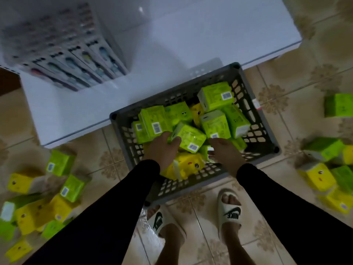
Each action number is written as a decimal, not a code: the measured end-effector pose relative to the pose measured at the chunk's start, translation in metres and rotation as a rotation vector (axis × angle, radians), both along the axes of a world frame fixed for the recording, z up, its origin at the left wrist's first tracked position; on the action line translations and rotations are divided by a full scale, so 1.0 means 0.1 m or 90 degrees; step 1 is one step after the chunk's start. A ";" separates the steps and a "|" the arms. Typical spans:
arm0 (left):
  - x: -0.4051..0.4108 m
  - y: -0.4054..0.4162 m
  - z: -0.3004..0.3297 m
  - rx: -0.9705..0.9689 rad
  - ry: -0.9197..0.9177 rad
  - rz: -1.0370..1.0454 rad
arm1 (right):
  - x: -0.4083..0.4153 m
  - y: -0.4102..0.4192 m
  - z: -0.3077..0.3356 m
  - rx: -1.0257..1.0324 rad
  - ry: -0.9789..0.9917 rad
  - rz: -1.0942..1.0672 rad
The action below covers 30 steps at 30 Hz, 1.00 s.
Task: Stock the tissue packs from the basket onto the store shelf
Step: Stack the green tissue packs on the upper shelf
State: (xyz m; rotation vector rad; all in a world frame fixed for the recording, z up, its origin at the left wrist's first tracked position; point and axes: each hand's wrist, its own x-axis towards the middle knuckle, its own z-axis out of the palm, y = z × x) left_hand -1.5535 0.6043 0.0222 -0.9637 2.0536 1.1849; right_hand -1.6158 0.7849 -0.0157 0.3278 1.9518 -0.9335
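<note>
A: What surrounds the work area?

B: A grey slotted plastic basket (193, 131) sits on patterned floor tiles (286, 207), its far rim against a glossy white shelf (133, 73). Flat boxed goods (80, 60) stand in a row on the shelf at the left. Loose green and yellow packs lie on the floor at left (38, 203) and right (328, 169).

A: Where are the tissue packs (215, 121)?

B: Piled in the basket: soft rectangular blocks in shiny green or yellow wrap, each with a white barcode label. That print is too small to read.

A: Hand state?

B: The left hand (162, 148) curls its fingers over the end of a green pack (191, 138). The right hand (223, 152) reaches in beside it, fingers bent down among the packs; whether they grip one cannot be told.

A: Any readable writing?

B: "NIKE" on the white slides (230, 213).
</note>
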 end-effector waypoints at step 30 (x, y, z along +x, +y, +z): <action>-0.82 0.36 2.93 -0.046 0.413 0.100 | -0.76 -0.13 2.97 -0.160 0.456 -0.274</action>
